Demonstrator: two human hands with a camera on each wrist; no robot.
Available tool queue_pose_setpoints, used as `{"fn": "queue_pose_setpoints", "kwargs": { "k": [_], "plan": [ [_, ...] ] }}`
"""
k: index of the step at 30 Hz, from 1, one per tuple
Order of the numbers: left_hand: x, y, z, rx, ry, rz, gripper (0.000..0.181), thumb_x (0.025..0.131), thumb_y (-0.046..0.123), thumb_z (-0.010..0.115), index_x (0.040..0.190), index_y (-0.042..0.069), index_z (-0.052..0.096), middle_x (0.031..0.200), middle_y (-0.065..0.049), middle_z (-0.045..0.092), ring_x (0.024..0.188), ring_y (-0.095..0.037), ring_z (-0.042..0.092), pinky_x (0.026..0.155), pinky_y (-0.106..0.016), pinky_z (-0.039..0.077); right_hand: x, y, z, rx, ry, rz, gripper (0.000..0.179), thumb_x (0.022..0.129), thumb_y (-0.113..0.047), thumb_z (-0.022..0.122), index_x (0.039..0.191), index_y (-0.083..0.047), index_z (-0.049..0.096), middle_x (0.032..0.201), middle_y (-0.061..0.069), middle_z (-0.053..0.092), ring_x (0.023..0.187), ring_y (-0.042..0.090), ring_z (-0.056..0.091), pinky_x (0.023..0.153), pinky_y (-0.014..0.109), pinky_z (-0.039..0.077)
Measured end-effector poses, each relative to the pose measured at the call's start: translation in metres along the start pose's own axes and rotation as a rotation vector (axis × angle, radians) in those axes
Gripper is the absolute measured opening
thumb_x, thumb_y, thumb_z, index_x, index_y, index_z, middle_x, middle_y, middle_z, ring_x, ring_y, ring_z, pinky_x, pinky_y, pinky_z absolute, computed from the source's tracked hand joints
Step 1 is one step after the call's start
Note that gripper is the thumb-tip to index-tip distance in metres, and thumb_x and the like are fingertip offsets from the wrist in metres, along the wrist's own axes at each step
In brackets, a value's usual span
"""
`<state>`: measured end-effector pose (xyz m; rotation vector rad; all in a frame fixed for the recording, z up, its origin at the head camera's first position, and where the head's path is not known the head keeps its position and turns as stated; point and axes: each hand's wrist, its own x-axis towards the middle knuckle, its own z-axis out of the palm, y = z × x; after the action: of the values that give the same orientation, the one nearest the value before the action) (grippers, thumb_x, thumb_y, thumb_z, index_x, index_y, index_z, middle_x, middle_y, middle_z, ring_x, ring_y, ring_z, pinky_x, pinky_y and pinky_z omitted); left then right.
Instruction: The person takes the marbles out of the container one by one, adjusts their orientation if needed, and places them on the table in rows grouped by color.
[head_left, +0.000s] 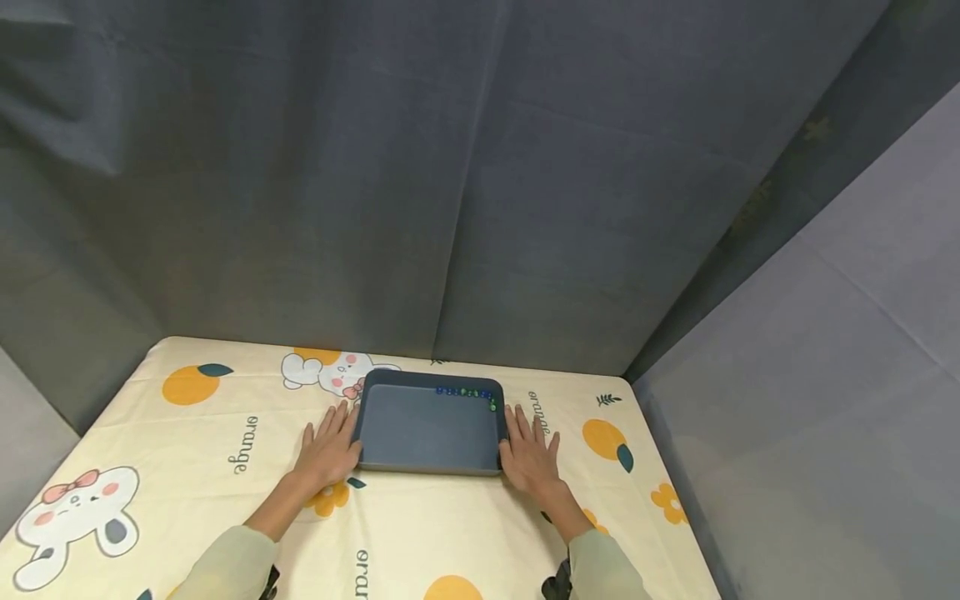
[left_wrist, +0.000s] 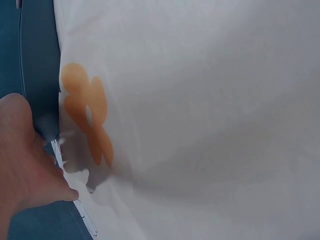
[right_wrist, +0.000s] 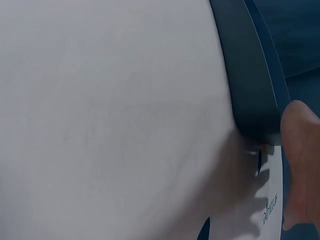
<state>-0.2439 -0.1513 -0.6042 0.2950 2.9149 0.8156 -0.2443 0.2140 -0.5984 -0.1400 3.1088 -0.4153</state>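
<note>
The shallow dark-grey rectangular tray (head_left: 412,429), apparently metal, lies at three o'clock from the left hand (head_left: 327,448) and nine from the right hand (head_left: 529,457), equally near, long axis nine-to-three, fingers straight, slightly spread, gripping nothing.

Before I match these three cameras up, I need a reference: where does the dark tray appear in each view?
Head: the dark tray lies below centre, slightly left, between the left hand and the right hand.
Left wrist: along the upper left edge, only partly in frame.
Right wrist: at the upper right, only partly in frame.
Shared landmark: the printed cloth, visible in all three.
</note>
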Motion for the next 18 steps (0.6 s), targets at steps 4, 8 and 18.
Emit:
{"fn": "queue_pose_setpoints", "kwargs": {
  "k": [4,8,18],
  "plan": [
    [-0.001,0.004,-0.002,0.007,-0.005,-0.011,0.064,0.102,0.024,0.041,0.157,0.000,0.021,0.163,-0.024,0.011,0.148,-0.045,0.007,0.111,-0.070,0.000,0.003,-0.004,-0.003,0.001,-0.014,0.012,0.059,0.105,-0.030,0.035,0.160,-0.012,0.022,0.163,0.012,0.021,0.146,0.046,0.016,0.107,0.076,0.007],
    [-0.003,0.007,-0.004,0.001,0.001,-0.018,0.063,0.102,0.023,0.042,0.157,0.001,0.022,0.162,-0.024,0.012,0.148,-0.044,0.008,0.111,-0.070,0.001,0.005,-0.008,-0.006,-0.006,-0.020,0.022,0.059,0.105,-0.031,0.037,0.160,-0.012,0.023,0.163,0.012,0.022,0.146,0.046,0.017,0.107,0.076,0.008],
    [-0.006,0.011,-0.008,0.007,0.004,-0.027,0.063,0.102,0.023,0.043,0.157,0.001,0.022,0.162,-0.025,0.012,0.147,-0.046,0.009,0.111,-0.071,0.004,0.004,-0.009,-0.006,-0.068,-0.051,0.020,0.065,0.105,-0.046,0.037,0.160,-0.014,0.021,0.164,0.012,0.021,0.147,0.045,0.015,0.109,0.074,0.007]
  ]
}}
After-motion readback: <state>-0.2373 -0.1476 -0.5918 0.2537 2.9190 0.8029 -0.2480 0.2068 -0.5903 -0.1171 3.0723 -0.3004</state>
